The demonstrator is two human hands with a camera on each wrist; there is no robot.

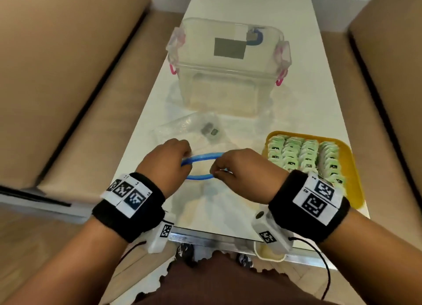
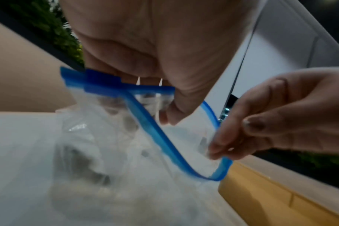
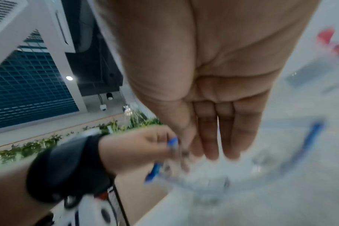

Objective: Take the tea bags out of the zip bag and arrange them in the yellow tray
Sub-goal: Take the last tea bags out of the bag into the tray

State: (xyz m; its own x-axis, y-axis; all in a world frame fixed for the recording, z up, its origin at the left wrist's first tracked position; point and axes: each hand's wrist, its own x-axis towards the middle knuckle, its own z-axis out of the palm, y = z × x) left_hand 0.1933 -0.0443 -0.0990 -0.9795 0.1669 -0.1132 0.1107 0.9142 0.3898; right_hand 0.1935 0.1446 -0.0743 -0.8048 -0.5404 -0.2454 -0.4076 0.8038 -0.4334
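A clear zip bag with a blue zip rim [image 1: 202, 155] lies on the white table, its mouth pulled open into an oval. My left hand [image 1: 170, 158] grips the left end of the rim [image 2: 126, 87]. My right hand [image 1: 237, 167] pinches the near right side of the rim [image 2: 222, 162]. The clear body [image 1: 194, 129] stretches away from me and shows a small dark piece; the rest of its contents are too blurred to tell. To the right sits the yellow tray [image 1: 350, 167], with green tea bags [image 1: 303, 154] packed in several rows.
A clear lidded plastic box [image 1: 228, 76] with pink latches stands behind the bag. Beige cushioned seats [image 1: 68, 87] flank the narrow table on both sides. The table's metal front edge [image 1: 217, 236] is close below my wrists. The tray's wall [image 2: 261, 192] is just right of the bag.
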